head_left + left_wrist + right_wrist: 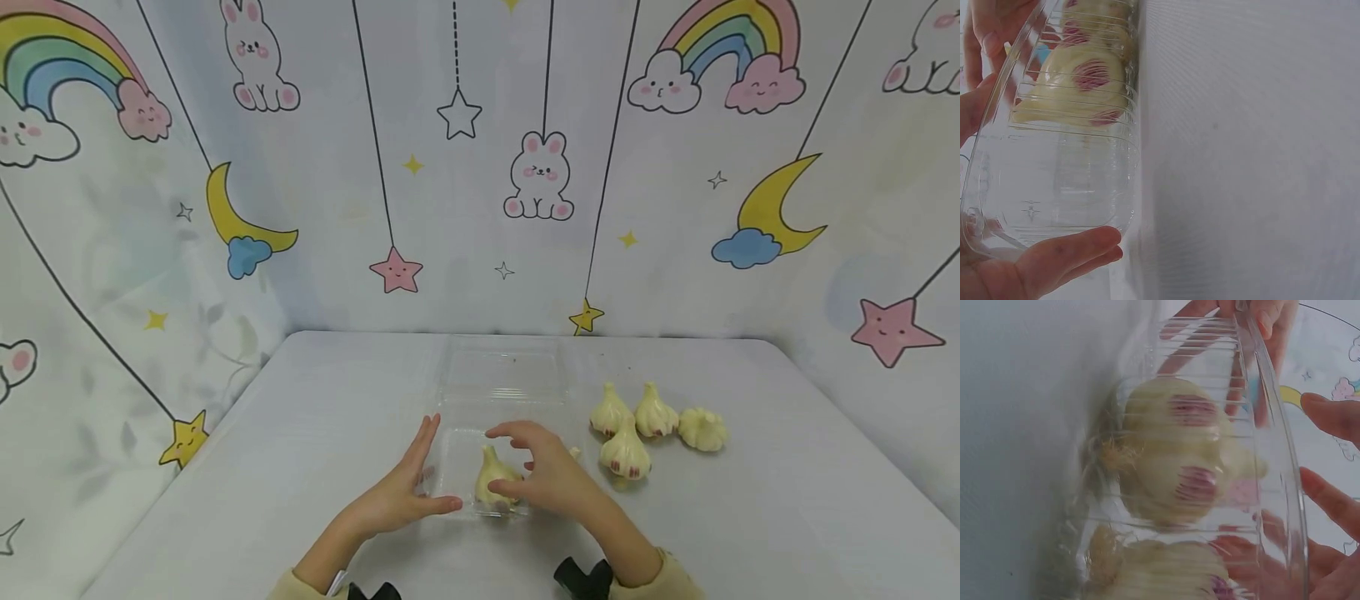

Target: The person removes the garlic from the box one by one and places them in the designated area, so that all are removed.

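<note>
A clear plastic clamshell box stands on the table with its lid folded back. In it lies a pale garlic bulb with purple streaks; a second garlic bulb shows through the wall in the right wrist view and is mostly hidden by a hand in the head view. My left hand rests along the box's left side, fingers straight against the outer wall, thumb by the front corner. Above the bulbs, my right hand is spread, thumb and fingers apart, nothing gripped.
To the right of the box, several garlic bulbs lie in a loose group, one of them farthest right. The white tabletop runs back to a wall covering printed with rabbits, stars and moons.
</note>
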Demonstrator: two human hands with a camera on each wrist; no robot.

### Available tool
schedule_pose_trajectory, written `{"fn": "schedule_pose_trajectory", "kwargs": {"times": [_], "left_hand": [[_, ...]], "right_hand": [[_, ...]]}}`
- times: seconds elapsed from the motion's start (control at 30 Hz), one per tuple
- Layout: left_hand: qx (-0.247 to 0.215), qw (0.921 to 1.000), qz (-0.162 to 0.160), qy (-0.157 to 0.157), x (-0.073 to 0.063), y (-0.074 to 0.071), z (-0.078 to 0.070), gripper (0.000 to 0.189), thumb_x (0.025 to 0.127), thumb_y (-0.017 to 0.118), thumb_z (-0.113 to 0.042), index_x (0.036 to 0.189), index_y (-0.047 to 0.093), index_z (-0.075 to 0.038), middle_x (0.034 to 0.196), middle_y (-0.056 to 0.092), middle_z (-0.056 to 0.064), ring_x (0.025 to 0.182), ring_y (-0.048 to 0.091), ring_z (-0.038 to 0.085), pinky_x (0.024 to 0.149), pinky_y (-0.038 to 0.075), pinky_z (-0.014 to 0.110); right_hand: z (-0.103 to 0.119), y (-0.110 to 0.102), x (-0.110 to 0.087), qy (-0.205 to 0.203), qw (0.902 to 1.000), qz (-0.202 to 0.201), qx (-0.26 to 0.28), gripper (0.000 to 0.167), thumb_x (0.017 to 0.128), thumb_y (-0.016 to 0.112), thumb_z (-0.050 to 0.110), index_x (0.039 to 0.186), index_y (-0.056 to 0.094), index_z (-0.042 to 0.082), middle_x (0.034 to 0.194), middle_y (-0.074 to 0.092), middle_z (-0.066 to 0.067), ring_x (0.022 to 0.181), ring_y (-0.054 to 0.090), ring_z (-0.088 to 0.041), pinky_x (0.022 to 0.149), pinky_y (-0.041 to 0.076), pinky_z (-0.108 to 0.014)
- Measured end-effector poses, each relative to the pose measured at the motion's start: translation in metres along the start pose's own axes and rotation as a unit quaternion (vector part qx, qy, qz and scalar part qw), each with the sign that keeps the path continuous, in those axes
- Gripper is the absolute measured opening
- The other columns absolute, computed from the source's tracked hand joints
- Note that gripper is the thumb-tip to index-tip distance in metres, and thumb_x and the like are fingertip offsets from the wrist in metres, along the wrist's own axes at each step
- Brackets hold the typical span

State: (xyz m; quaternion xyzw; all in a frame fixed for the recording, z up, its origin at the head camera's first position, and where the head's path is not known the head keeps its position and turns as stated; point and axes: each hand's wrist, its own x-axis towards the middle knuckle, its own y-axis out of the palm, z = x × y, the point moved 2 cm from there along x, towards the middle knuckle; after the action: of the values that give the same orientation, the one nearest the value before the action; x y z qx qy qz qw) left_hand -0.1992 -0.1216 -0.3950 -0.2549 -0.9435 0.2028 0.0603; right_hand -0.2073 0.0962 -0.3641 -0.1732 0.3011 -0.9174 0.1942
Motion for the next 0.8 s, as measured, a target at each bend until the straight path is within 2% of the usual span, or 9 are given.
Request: {"fn": "schedule_pose_trajectory", "kwargs": {"times": [0.23, 0.4, 0.63, 0.8], "left_hand": [[0.004, 1.0000, -0.001, -0.007, -0.001, 0.000, -0.001, 0.105, 0.079, 0.073, -0.025, 0.147, -0.008, -0.022, 0.148, -0.019, 0.018, 0.125, 0.025, 0.053, 0.099, 0.029, 0.055], [0.004, 0.9999, -0.001, -0.016, -0.002, 0.000, -0.001, 0.106, 0.079, 0.073, -0.026, 0.147, -0.008, -0.024, 0.149, -0.019, 0.017, 0.124, 0.027, 0.053, 0.098, 0.031, 0.055], [0.004, 1.0000, 0.001, -0.005, 0.000, 0.001, -0.001, 0.105, 0.080, 0.072, -0.025, 0.147, -0.008, -0.021, 0.148, -0.020, 0.019, 0.124, 0.025, 0.054, 0.098, 0.030, 0.055], [-0.003, 1.0000, 0.001, -0.002, 0.000, 0.000, 0.000, 0.105, 0.080, 0.072, -0.024, 0.147, -0.008, -0.019, 0.148, -0.020, 0.020, 0.124, 0.025, 0.054, 0.098, 0.030, 0.055]], "right_hand": [[0.000, 0.007, 0.001, 0.002, 0.9989, 0.045, 0.010, 0.048, 0.073, 0.078, 0.020, 0.115, 0.061, 0.002, 0.120, 0.057, -0.012, 0.107, 0.052, -0.039, 0.077, 0.051, -0.044], [0.001, 0.012, 0.001, -0.005, 0.9984, 0.056, -0.005, 0.047, 0.074, 0.077, 0.021, 0.113, 0.062, -0.001, 0.116, 0.060, -0.012, 0.106, 0.054, -0.036, 0.076, 0.051, -0.044], [0.001, 0.019, 0.008, -0.016, 0.9980, 0.043, -0.043, 0.047, 0.073, 0.078, 0.021, 0.113, 0.062, 0.003, 0.116, 0.061, -0.005, 0.110, 0.054, -0.024, 0.087, 0.047, -0.043], [0.004, 0.027, 0.013, -0.034, 0.9967, 0.023, -0.070, 0.046, 0.070, 0.079, 0.013, 0.111, 0.062, 0.005, 0.113, 0.062, -0.005, 0.108, 0.054, -0.024, 0.089, 0.044, -0.042]]}}
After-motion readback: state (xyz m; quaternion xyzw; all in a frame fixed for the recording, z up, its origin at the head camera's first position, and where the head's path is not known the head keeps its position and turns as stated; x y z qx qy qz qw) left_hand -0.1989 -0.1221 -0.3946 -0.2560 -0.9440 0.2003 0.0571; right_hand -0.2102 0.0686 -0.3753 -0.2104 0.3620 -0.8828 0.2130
